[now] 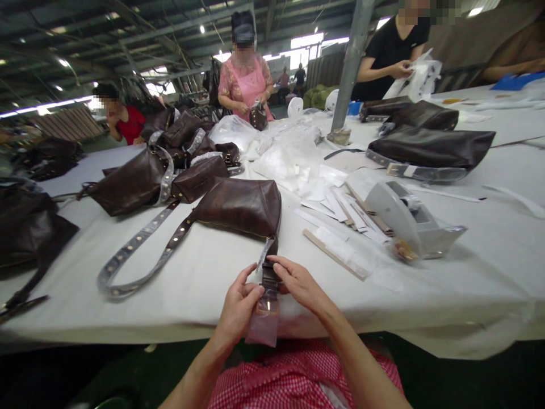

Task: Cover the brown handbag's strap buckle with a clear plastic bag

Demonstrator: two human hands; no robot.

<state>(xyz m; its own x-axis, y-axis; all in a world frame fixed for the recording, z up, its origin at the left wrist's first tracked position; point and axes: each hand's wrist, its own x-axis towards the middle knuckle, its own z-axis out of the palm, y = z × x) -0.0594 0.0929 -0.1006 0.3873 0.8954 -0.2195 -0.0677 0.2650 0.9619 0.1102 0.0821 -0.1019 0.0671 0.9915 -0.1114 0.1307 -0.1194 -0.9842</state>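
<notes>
A dark brown leather handbag lies on the white-covered table, its studded strap looped out to the left. At the table's near edge both hands hold the bag's buckle strap. Clear plastic film covers the buckle end and hangs below it. My left hand pinches the strap from the left, thumb on top by the buckle. On the other side my right hand grips the strap slightly higher, its fingertips pressed to the leather.
A grey tape dispenser stands to the right, beside cardboard strips. More brown bags are piled at the left, others at the right. Plastic bags lie beyond. A metal post rises from the table; several people work around it.
</notes>
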